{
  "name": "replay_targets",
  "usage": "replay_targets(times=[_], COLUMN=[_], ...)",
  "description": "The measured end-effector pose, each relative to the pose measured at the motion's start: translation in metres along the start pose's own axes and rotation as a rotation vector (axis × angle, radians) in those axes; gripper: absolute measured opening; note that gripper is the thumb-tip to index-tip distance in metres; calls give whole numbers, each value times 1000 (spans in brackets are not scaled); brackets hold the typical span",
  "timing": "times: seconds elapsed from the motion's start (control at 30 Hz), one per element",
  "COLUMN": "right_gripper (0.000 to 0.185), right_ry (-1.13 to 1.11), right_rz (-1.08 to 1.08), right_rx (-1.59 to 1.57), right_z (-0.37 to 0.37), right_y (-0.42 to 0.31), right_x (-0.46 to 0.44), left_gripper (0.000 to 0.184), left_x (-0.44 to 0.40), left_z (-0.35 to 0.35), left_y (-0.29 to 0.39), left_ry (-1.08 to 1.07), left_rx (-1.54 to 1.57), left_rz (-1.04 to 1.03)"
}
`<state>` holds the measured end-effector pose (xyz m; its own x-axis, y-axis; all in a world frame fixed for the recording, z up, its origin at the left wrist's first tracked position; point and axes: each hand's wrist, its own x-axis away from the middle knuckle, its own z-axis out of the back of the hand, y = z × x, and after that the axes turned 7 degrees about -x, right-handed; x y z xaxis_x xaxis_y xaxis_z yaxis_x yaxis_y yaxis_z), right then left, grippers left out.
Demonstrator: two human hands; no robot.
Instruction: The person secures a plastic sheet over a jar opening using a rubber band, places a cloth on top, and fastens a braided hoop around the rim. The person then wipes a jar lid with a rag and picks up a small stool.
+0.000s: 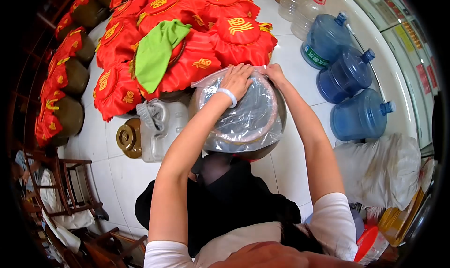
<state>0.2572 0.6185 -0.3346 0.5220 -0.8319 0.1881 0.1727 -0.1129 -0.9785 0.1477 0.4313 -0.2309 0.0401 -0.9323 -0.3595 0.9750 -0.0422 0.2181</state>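
A large brown jar point(267, 151) stands before my knees, its wide round top covered by a transparent plastic sheet point(241, 120). A pale ring shows through the film around the rim. My left hand point(237, 83), with a white band at the wrist, lies flat on the far part of the sheet with fingers stretched out. At the far right edge of the jar, my right hand point(275, 74) is closed on the sheet's border. The underside of the jar is hidden.
Jars under red cloth covers point(239, 31) crowd the far side, one with a green cloth point(159, 55) on it. Blue water bottles point(358, 113) line the right. A brown lidded pot point(129, 137) and a transparent plastic container point(164, 127) sit left. Wooden stools point(75, 162) stand farther left.
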Motion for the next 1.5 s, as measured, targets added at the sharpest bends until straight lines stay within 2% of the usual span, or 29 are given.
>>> replay_targets(times=[0.13,0.17,0.23,0.27,0.47,0.53,0.57,0.6,0.63,0.67,0.73,0.77,0.8,0.87,0.93,1.0,1.07,1.13,1.2,1.33,1.4,1.47,1.5], right_gripper=[18,18,16,16,12,14,14,14,14,14,16,15,15,14,14,13,13,13,14,16,16,16,16], right_ry=[81,86,-17,-15,48,207,203,303,402,395,-122,-246,-250,-385,-417,-497,-490,-478,-513,-522,-511,-515,-507], right_rz=[14,6,-5,-16,-9,76,84,280,481,497,464,441,433,298,272,274,254,269,251,287,350,360,376], right_rx=[59,52,-187,-191,42,429,424,481,535,534,289,326,322,366,339,426,397,399,380,572,663,720,775], right_z=[-13,-13,-12,-13,-17,-20,-19,-15,-11,-4,11,14,15,12,8,7,4,4,4,-1,-2,-3,-4], right_y=[-4,-8,-7,-6,-8,-25,-32,-36,-45,-53,-72,-75,-77,-83,-87,-89,-89,-85,-86,-92,-90,-90,-90], right_x=[-5,-4,-3,-2,-2,10,18,25,31,37,58,63,67,66,59,53,52,50,46,44,38,35,34], left_gripper=[38,38,38,38,34,33,32,31,29,29,24,21,19,17,17,15,14,13,13,14,13,15,15], left_x=[-14,-14,-14,-13,-14,-17,-19,-19,-18,-15,3,13,22,28,28,24,16,14,18,19,12,10,8], left_z=[-18,-19,-19,-19,-20,-19,-18,-16,-12,-7,1,4,5,25,28,32,37,35,31,29,38,29,25], left_y=[-5,-6,-7,-6,-3,-3,-4,-7,-12,-19,-37,-55,-72,-80,-94,-97,-102,-108,-113,-120,-124,-131,-129], left_ry=[-90,-32,-37,-31,-7,5,-48,-99,-53,-39,137,157,175,-35,-82,-252,-293,-396,-396,-329,-596,-616,-595], left_rx=[79,87,92,97,97,84,109,132,169,162,337,285,230,417,495,702,652,802,846,1005,797,748,520], left_rz=[-3,-22,-25,-21,-28,-25,10,48,36,42,347,366,383,650,704,834,835,889,932,917,766,709,587])
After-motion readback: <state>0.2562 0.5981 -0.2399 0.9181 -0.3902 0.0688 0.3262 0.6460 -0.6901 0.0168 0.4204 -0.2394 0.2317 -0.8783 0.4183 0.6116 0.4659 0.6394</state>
